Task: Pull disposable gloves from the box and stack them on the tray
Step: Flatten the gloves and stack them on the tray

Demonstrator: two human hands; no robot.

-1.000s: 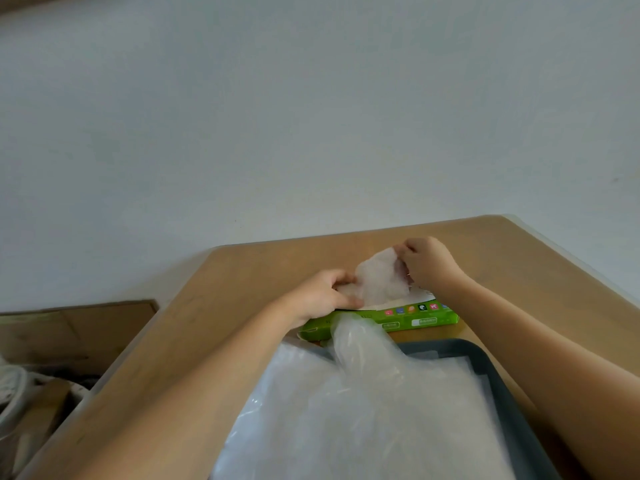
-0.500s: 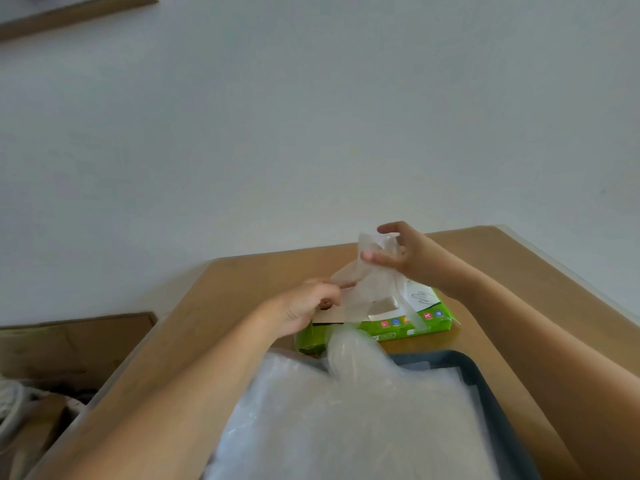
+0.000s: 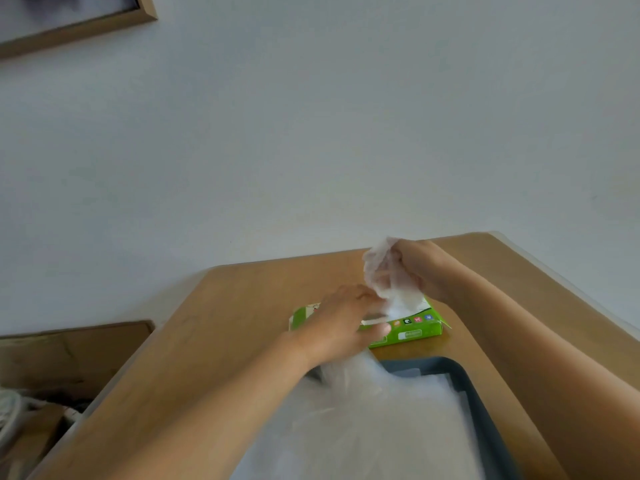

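Currently your left hand lies flat on the box, fingers straight, pinning it to the table. Your right hand is bunched round a glove, held above the box. The glove's lower end reaches the box top, and blur hides whether it has come free.

Judgement: the pull is part done. Bear down on the box and draw the glove straight up at an even pace, so it neither tears nor drags the next one out. Spread it flat before laying it on the stack in the tray, which sits just on your side of the box. The stack looks thick and slippery, so place the glove rather than drop it.

Surface and room: a frame hangs at top left. Cardboard lies below the table's left edge. The table is plain wood with rounded corners, set against a blank pale wall.
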